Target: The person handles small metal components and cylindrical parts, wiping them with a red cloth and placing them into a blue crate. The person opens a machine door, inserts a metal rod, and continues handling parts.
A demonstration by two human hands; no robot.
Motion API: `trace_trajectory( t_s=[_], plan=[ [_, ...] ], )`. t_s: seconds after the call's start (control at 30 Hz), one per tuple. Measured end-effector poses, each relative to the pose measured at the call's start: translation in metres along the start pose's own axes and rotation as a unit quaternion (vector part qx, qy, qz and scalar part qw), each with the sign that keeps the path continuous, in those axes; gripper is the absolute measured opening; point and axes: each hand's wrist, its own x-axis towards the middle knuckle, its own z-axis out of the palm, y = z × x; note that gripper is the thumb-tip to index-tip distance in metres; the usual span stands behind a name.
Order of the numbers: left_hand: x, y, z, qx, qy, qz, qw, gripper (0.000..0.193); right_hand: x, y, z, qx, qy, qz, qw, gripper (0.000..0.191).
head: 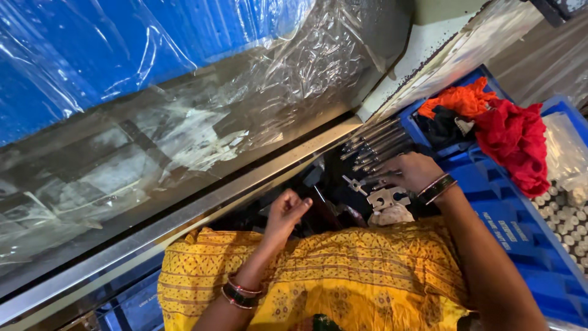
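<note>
**Two hands low over a dark tray of metal parts**

Two hands work close together above the yellow patterned cloth (pixel 343 270) on the person's lap. The right hand (pixel 409 171) lies palm down with the fingers spread, and the fingertips touch the near ends of a bundle of long steel rods (pixel 375 146). I cannot tell if it grasps one rod or only presses on them; the fingers are not clenched. The rods lie side by side and point away from this hand, probably so that one end is easy to reach.

Just below the right hand, almost touching it, lie a small cross-shaped metal piece (pixel 354 184) and a flat notched metal bracket (pixel 387 198). They rest loose on the dark tray, near to both hands.

The left hand (pixel 286 211) is a little apart from the rods, on the other side of these small parts. Its fingers are curled into a loose fist with the thumb on top; whether something small is inside, the picture does not show.

Farther out from the right hand stands a blue plastic crate (pixel 508 227), with red cloth (pixel 517 144) and orange cloth (pixel 462 98) on it. Beyond the rods runs a metal rail (pixel 184 220), and above it crumpled clear plastic sheet (pixel 245 104).
</note>
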Motion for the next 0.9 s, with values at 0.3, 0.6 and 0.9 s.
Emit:
trace_trajectory(
  t_s=[0.3, 0.6, 0.9],
  plan=[
    [0.001, -0.007, 0.010, -0.032, 0.028, -0.143, 0.989, 0.028, 0.015, -0.025, 0.009, -0.115, 0.014, -0.040, 0.993, 0.022],
    [0.002, -0.024, 0.011, 0.009, 0.034, -0.147, 0.988, 0.017, 0.025, -0.037, 0.030, -0.229, 0.087, -0.142, 0.959, 0.008],
    [0.000, -0.020, 0.010, 0.012, 0.031, -0.159, 0.987, 0.016, 0.030, -0.048, 0.036, -0.282, 0.103, -0.203, 0.932, 0.010]
  ],
)
